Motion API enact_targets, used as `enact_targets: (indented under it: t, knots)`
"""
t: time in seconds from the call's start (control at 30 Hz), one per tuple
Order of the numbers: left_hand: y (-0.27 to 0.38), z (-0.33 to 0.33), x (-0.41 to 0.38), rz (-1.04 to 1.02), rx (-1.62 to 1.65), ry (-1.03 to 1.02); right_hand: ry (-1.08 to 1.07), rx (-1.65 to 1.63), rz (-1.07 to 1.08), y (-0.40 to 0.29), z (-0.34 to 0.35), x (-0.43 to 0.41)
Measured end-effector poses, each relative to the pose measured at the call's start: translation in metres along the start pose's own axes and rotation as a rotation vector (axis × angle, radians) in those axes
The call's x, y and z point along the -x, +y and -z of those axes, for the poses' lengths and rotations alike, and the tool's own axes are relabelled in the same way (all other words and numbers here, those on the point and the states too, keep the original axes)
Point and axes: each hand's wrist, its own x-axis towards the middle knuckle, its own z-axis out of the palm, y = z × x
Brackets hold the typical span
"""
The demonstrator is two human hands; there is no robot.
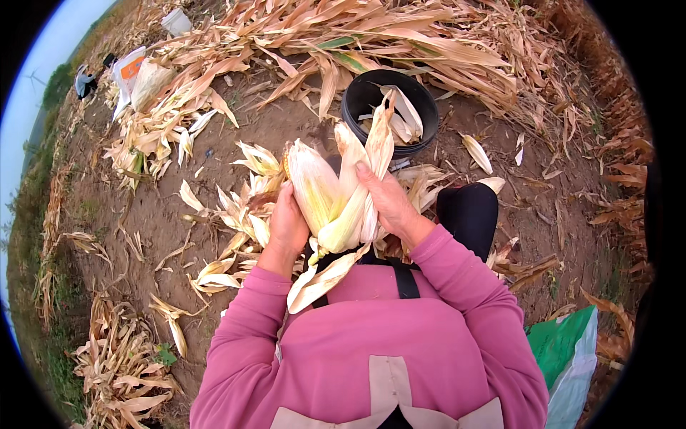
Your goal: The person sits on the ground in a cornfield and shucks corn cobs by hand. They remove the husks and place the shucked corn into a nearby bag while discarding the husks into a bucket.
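Above my lap is an ear of corn point(312, 185) still largely wrapped in pale husk, with some yellow kernels point(287, 165) showing at its left edge. My left hand point(288, 221) grips the ear from its left side. Several husk leaves point(370, 161), peeled away from the ear, are pinched between the thumb and fingers of my right hand point(387, 194). They still join the ear near its stalk end point(316, 256). One loose leaf point(328, 279) hangs down over my lap. Just beyond my right hand stands a black bucket point(351, 126) with husked-looking pale pieces inside.
Dry corn stalks point(375, 27) lie heaped across the far side. Discarded husks point(236, 214) litter the soil left of my legs. White sacks point(153, 83), a white bucket point(177, 22) and a distant person point(84, 81) are at upper left. A green-and-white sack point(568, 348) lies at lower right.
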Motion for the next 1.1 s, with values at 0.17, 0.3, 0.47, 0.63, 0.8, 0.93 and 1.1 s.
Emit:
enact_targets:
  t: [0.17, 0.3, 0.47, 0.63, 0.8, 0.93, 1.1]
  knots:
    - [-0.011, -0.007, 0.008, -0.078, -0.184, 0.042, -0.158, 0.19, -0.106, 0.006, 0.003, -0.004]
    - [-0.011, 0.008, 0.0, -0.029, -0.112, 0.017, -0.114, 0.183, -0.133, 0.003, 0.003, 0.001]
    - [-0.019, 0.03, -0.014, 0.04, 0.089, 0.116, -0.107, -0.017, -0.12, 0.006, 0.004, 0.003]
    - [-0.018, 0.031, -0.027, 0.013, 0.083, 0.249, -0.119, -0.145, -0.138, 0.01, -0.001, 0.003]
    - [-0.005, 0.028, -0.057, -0.083, -0.046, 0.33, -0.069, -0.002, -0.085, 0.016, -0.007, -0.003]
    - [-0.005, 0.031, -0.081, -0.215, -0.273, 0.352, -0.197, 0.071, -0.034, 0.01, -0.017, 0.002]
    - [-0.01, 0.097, -0.112, -0.202, -0.477, 0.256, -0.233, 0.199, 0.004, 0.021, -0.03, 0.016]
